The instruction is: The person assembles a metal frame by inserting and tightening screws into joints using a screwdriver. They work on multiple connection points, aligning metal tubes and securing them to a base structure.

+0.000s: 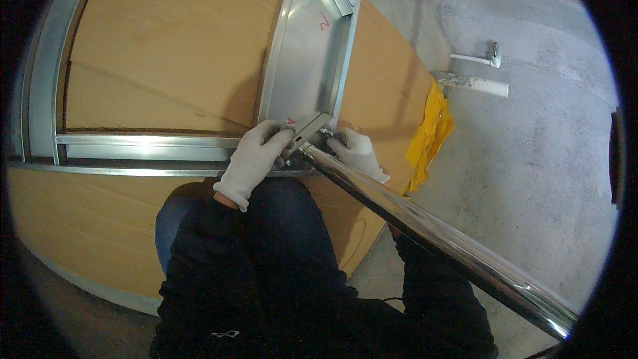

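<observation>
In my view, the left hand [254, 159], white-gloved, had its fingers at the lower end of the small bracket [311, 129], slanted across a corner of the metal frame [149, 151]; the right hand [357, 151] curled beside the chrome tube [432, 223]. Both grips, I could not tell.

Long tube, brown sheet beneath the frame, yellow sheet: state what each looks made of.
Long tube: metal, likely steel, polished, from its mirror-like streaks. Brown sheet: probably cardboard, matte, with faint creases. Yellow sheet: perhaps thin plastic, from its crumpled folds.
</observation>
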